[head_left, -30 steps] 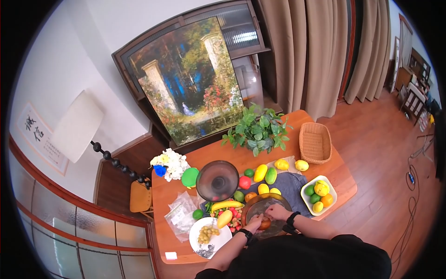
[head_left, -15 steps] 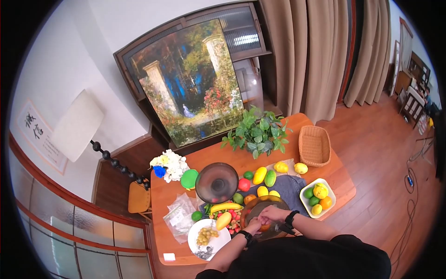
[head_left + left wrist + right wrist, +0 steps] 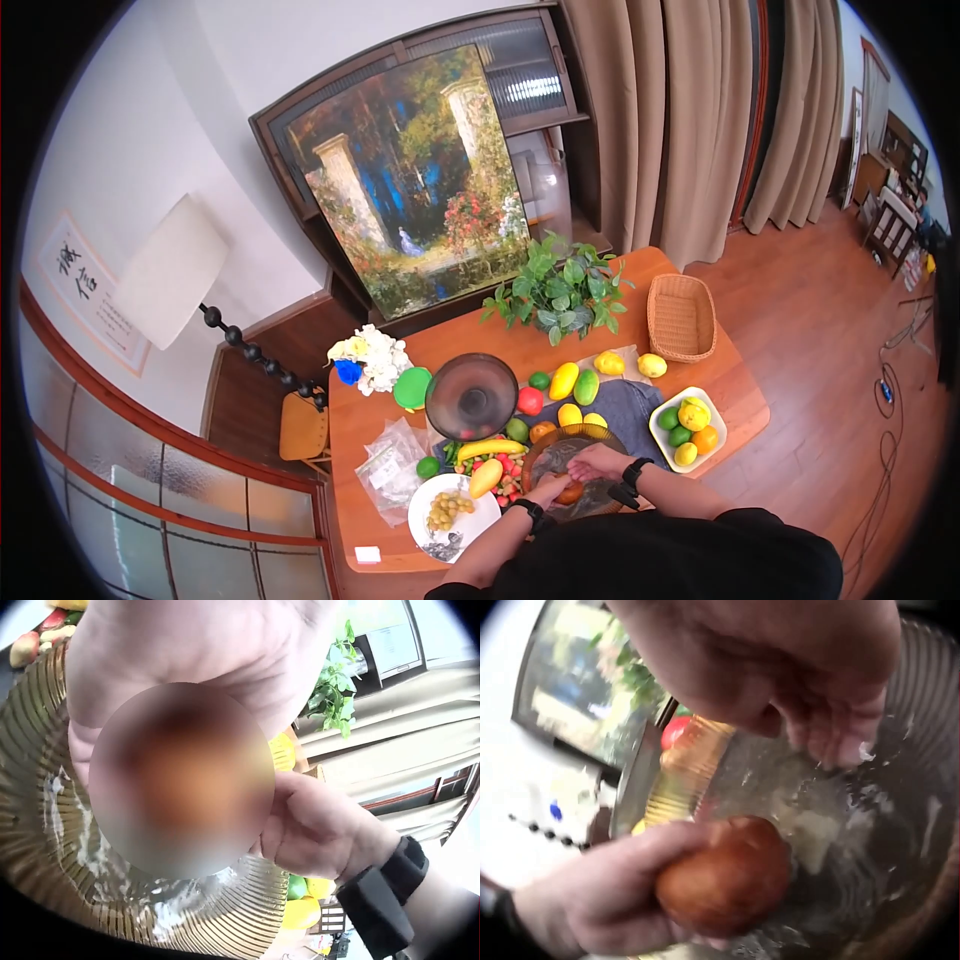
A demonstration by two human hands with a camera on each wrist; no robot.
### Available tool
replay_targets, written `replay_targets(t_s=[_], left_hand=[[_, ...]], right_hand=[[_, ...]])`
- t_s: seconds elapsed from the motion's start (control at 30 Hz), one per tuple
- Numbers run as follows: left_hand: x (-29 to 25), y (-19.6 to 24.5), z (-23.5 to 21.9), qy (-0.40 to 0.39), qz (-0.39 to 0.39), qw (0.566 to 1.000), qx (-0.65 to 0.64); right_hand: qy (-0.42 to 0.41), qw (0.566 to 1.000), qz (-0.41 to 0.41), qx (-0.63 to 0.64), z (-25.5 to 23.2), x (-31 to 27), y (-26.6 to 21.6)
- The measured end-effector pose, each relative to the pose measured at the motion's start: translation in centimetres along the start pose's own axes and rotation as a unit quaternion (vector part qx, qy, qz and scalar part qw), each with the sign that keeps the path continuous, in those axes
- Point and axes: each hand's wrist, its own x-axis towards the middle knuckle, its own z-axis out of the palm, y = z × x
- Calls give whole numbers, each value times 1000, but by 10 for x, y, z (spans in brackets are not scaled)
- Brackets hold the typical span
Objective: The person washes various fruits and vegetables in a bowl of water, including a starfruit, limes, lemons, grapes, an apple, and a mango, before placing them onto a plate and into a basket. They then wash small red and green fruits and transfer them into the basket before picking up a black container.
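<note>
My left hand (image 3: 548, 490) grips a round reddish-brown fruit (image 3: 731, 881) low over the amber ribbed glass bowl (image 3: 922, 682), its kind not plain. Water fills the bowl's bottom, with ripples and splashes showing in the right wrist view. My right hand (image 3: 780, 667) hangs just above and beyond the fruit, holding nothing. Its loosely bent fingers (image 3: 851, 746) point down at the water, wet at the tips. A blurred disc hides most of the held fruit in the left wrist view, where the right hand (image 3: 319, 829) appears beside it.
Left of the bowl are a white plate (image 3: 480, 512) of grapes, a mango (image 3: 486, 477) and bananas (image 3: 490, 450). Behind stands a dark glass dish (image 3: 471, 396). A fruit tray (image 3: 657, 437) and wicker basket (image 3: 682, 318) stand right; a leafy plant (image 3: 560, 285) is at the back.
My right hand moved in over the fruit, then drew slightly back to the right, its fingers loosening. The left hand keeps hold of the fruit over the bowl.
</note>
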Motion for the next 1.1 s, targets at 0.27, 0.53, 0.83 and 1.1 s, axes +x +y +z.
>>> replay_targets(t_s=[0.27, 0.53, 0.83, 1.1], left_hand=[[8, 0, 4, -72, 62, 985, -147], [-17, 19, 2, 31, 54, 998, 7], [-2, 4, -1, 87, 305, 947, 38], [-29, 30, -3, -100, 129, 985, 48]], right_hand=[[79, 916, -18, -394, 29, -35, -16], [-43, 984, 92, -146, 28, -9, 3], [-191, 981, 23, -23, 3, -3, 19], [-147, 986, 32, -70, 14, -24, 8]])
